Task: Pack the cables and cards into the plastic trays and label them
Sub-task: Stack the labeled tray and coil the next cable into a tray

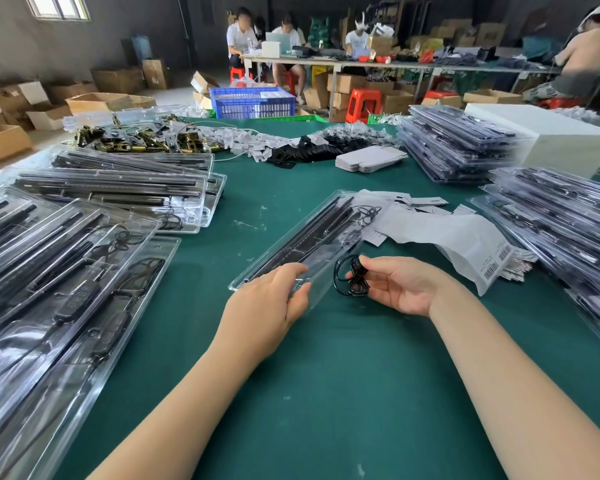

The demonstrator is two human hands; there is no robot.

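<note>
While the left hand (269, 299) is resting on the near end of the long clear plastic tray (302, 244), its fingers are curling over the tray's near right corner and gripping that edge. This tray is lying on the green table mat (326, 375), running from the hand toward 1 o'clock, with black rods seated along its left channel.

At 3 o'clock from the left hand, the right hand (400, 285) is turned palm-up and is pinching a small coiled black cable (352, 275) between thumb and fingertips. The cable loops are hanging to the left of the grip, just beside the tray's near right edge and close to the left-hand fingers; whether the cable is touching the tray cannot be determined.

At 1 o'clock from the right hand, a crumpled white label sheet with barcodes (465, 244) is lying on the mat, with small white cards (423, 201) scattered beyond it.

At 9 o'clock, filled clear trays holding black rods and cables (66, 271) are overlapping in rows. At 2 o'clock and 3 o'clock, closed clear packs are sitting in stacks (461, 147).
</note>
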